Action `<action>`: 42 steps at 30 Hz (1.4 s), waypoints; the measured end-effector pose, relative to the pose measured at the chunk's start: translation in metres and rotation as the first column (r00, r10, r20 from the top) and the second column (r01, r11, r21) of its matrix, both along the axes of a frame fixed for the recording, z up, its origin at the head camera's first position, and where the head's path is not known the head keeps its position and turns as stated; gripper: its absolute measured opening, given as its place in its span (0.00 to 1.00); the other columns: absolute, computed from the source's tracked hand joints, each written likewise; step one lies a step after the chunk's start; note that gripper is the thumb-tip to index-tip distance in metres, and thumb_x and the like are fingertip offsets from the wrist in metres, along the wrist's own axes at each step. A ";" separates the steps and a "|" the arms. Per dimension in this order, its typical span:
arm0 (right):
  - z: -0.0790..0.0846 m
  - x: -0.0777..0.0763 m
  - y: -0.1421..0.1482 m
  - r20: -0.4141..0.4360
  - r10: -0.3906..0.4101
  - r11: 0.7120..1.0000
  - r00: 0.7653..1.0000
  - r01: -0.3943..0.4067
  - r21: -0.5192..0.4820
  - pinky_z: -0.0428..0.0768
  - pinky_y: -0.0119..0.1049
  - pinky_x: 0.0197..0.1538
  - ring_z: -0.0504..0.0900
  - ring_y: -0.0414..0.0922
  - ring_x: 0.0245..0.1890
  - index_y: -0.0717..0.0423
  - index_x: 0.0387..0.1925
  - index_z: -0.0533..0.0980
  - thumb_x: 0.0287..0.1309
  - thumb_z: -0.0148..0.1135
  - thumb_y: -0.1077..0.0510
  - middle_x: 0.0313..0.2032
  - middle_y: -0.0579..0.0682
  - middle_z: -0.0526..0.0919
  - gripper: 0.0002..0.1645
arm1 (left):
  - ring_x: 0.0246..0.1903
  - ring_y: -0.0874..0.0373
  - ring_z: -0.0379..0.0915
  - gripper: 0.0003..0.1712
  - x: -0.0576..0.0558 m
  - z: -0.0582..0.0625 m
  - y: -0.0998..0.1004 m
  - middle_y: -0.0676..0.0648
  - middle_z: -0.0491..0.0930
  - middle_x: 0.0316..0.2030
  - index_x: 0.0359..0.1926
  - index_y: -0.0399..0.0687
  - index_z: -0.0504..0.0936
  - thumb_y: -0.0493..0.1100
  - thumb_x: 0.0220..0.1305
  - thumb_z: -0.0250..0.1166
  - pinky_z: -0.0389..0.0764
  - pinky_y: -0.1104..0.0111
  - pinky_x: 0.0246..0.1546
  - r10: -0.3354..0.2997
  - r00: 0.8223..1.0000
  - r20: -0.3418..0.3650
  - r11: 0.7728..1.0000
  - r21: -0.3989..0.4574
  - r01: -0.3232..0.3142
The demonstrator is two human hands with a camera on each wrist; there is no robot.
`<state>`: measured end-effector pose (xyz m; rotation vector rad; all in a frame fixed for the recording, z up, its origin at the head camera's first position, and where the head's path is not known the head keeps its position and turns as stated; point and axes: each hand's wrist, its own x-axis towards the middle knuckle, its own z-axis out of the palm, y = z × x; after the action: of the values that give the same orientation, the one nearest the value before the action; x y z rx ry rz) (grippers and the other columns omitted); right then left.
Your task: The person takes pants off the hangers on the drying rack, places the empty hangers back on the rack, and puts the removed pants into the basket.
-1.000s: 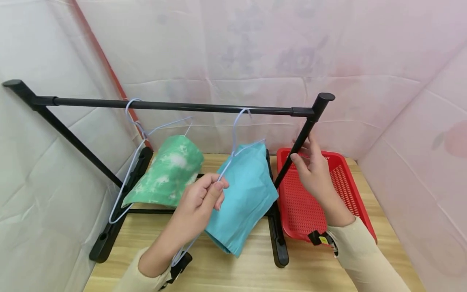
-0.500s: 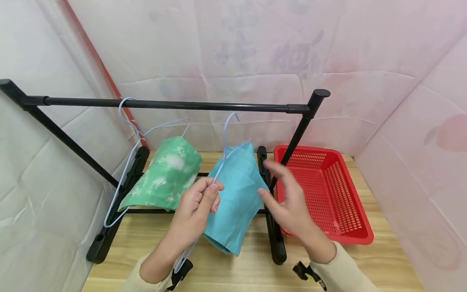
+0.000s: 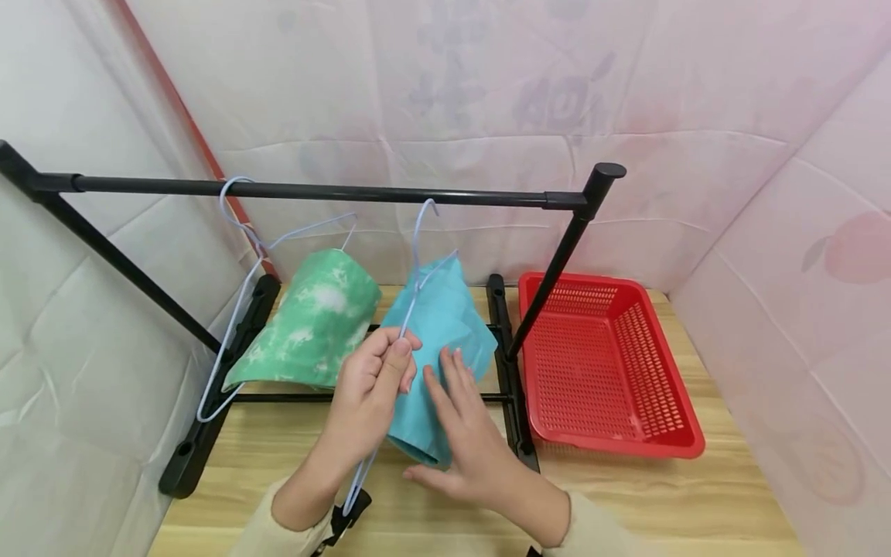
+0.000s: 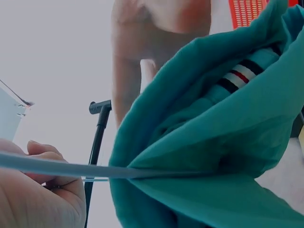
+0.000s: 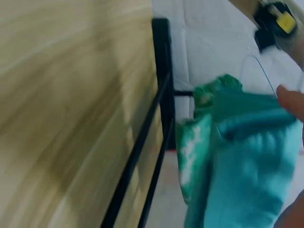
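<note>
My left hand (image 3: 369, 391) pinches a light blue wire clothes hanger (image 3: 417, 251) by one side, below its hook. The hook's top lies right at the lower edge of the black rack bar (image 3: 334, 192) in the head view. A turquoise cloth (image 3: 445, 309) is draped on this hanger. Fingers spread, my right hand (image 3: 473, 441) lies against the cloth's lower front. Looking into the open folds of the turquoise cloth (image 4: 223, 142), the left wrist view shows a striped band (image 4: 240, 76). To the left, a green and white cloth (image 3: 320, 317) hangs from a second hanger (image 3: 237, 309) hooked over the bar.
A red plastic basket (image 3: 692, 418) stands on the wooden table (image 3: 626, 510) at the right, beside the rack's slanted post (image 3: 557, 271). The rack's black feet (image 3: 209, 433) rest on the table. Pale sheeting (image 3: 487, 77) encloses the back and sides.
My right hand has moved from behind the rack's right post, leftward and down to the turquoise cloth. The left hand keeps its hold, and the hanger has shifted slightly left.
</note>
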<state>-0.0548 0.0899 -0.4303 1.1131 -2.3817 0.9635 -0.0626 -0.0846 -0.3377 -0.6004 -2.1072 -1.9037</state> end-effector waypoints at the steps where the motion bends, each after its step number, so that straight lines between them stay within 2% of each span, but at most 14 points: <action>1: -0.002 0.001 -0.004 -0.024 -0.008 1.000 1.000 0.009 0.010 0.44 0.55 0.77 0.46 0.73 0.74 0.67 0.75 0.49 0.42 0.78 0.36 0.75 0.73 0.46 0.72 | 0.20 0.49 0.65 0.11 0.000 0.000 0.000 0.48 0.67 0.20 0.44 0.38 0.75 0.37 0.79 0.47 0.70 0.69 0.22 0.004 1.000 0.003 1.000 0.004 -0.004; 4: -0.007 0.003 -0.015 -0.054 -0.037 0.999 0.998 0.039 0.021 0.44 0.56 0.77 0.45 0.72 0.74 0.70 0.75 0.47 0.40 0.81 0.42 0.74 0.74 0.46 0.74 | 0.21 0.50 0.66 0.12 0.000 0.001 0.002 0.48 0.67 0.20 0.44 0.38 0.75 0.38 0.79 0.47 0.71 0.69 0.25 0.024 1.000 0.018 1.000 0.019 -0.024; 8: -0.011 0.003 -0.025 -0.081 -0.098 0.995 0.992 0.098 0.002 0.49 0.63 0.74 0.45 0.71 0.75 0.71 0.74 0.47 0.40 0.80 0.46 0.74 0.74 0.46 0.72 | 0.20 0.50 0.65 0.12 -0.001 0.002 0.004 0.48 0.67 0.20 0.44 0.38 0.75 0.39 0.80 0.47 0.71 0.69 0.25 0.046 0.999 0.024 0.998 0.048 -0.047; 13: -0.018 -0.001 -0.033 -0.130 -0.149 0.988 0.980 0.143 -0.056 0.52 0.67 0.71 0.47 0.72 0.74 0.72 0.73 0.49 0.43 0.79 0.43 0.73 0.76 0.47 0.69 | 0.19 0.50 0.63 0.12 0.000 0.001 0.007 0.47 0.66 0.19 0.43 0.37 0.75 0.38 0.80 0.46 0.69 0.69 0.23 0.047 0.999 0.008 0.995 0.089 -0.048; 16: -0.024 -0.004 -0.035 -0.148 -0.176 0.982 0.973 0.162 -0.102 0.55 0.70 0.68 0.47 0.74 0.73 0.74 0.72 0.50 0.41 0.79 0.41 0.72 0.78 0.48 0.71 | 0.19 0.51 0.63 0.12 0.001 0.000 0.009 0.47 0.66 0.20 0.43 0.37 0.75 0.38 0.80 0.46 0.69 0.69 0.22 0.041 0.999 0.001 0.995 0.094 -0.040; 19: -0.028 -0.007 -0.035 -0.122 -0.196 0.978 0.973 0.185 -0.102 0.53 0.68 0.71 0.45 0.72 0.74 0.73 0.73 0.49 0.37 0.80 0.51 0.72 0.78 0.46 0.69 | 0.19 0.52 0.63 0.12 0.002 0.001 0.009 0.47 0.66 0.20 0.44 0.37 0.75 0.37 0.79 0.46 0.69 0.70 0.22 0.038 0.999 -0.003 0.996 0.083 -0.038; 22: -0.029 -0.009 -0.032 -0.087 -0.193 0.980 0.977 0.187 -0.074 0.47 0.59 0.75 0.43 0.70 0.75 0.71 0.74 0.48 0.32 0.69 0.65 0.73 0.76 0.45 0.65 | 0.19 0.52 0.64 0.12 0.002 0.000 0.008 0.47 0.67 0.20 0.44 0.36 0.75 0.37 0.79 0.46 0.69 0.70 0.21 0.043 0.999 -0.006 0.997 0.070 -0.042; 24: -0.028 -0.011 -0.030 -0.077 -0.181 0.982 0.980 0.177 -0.065 0.43 0.53 0.77 0.43 0.69 0.76 0.69 0.75 0.48 0.29 0.60 0.70 0.74 0.75 0.44 0.64 | 0.19 0.51 0.64 0.11 0.002 0.000 0.007 0.47 0.67 0.20 0.44 0.36 0.75 0.37 0.79 0.46 0.69 0.70 0.21 0.048 0.999 -0.009 0.997 0.063 -0.047; 26: -0.027 -0.012 -0.027 -0.088 -0.185 0.982 0.979 0.180 -0.059 0.47 0.54 0.77 0.45 0.69 0.75 0.67 0.75 0.50 0.27 0.54 0.71 0.74 0.74 0.44 0.62 | 0.19 0.52 0.64 0.11 0.002 0.000 0.007 0.48 0.67 0.20 0.44 0.36 0.75 0.36 0.79 0.47 0.69 0.70 0.21 0.051 0.999 -0.011 0.997 0.059 -0.050; 31: -0.023 -0.015 -0.021 -0.144 -0.217 0.976 0.966 0.210 -0.066 0.60 0.58 0.72 0.52 0.69 0.74 0.61 0.73 0.59 0.26 0.52 0.73 0.74 0.70 0.52 0.60 | 0.19 0.57 0.63 0.10 0.002 0.000 0.007 0.48 0.66 0.20 0.44 0.36 0.74 0.36 0.79 0.47 0.69 0.70 0.20 0.041 0.999 -0.016 0.998 0.049 -0.040; 37: -0.018 -0.019 -0.012 -0.157 -0.202 0.976 0.967 0.186 -0.110 0.60 0.55 0.73 0.57 0.69 0.72 0.64 0.71 0.61 0.30 0.54 0.72 0.72 0.66 0.61 0.55 | 0.18 0.59 0.61 0.10 0.002 0.001 0.008 0.47 0.66 0.21 0.47 0.35 0.73 0.37 0.79 0.47 0.68 0.70 0.17 0.010 1.000 0.008 0.999 0.040 -0.011; 42: -0.017 -0.020 -0.009 -0.216 -0.235 0.970 0.948 0.216 -0.110 0.69 0.64 0.64 0.63 0.66 0.70 0.59 0.69 0.68 0.37 0.60 0.64 0.71 0.65 0.64 0.48 | 0.17 0.59 0.61 0.10 0.003 0.001 0.007 0.47 0.66 0.20 0.48 0.37 0.74 0.38 0.79 0.47 0.68 0.70 0.16 -0.003 1.000 0.025 1.000 0.017 0.003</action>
<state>-0.0745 0.0810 -0.4476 0.8467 -2.2018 0.8034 -0.0592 -0.0773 -0.3366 -0.5798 -2.1036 -1.9386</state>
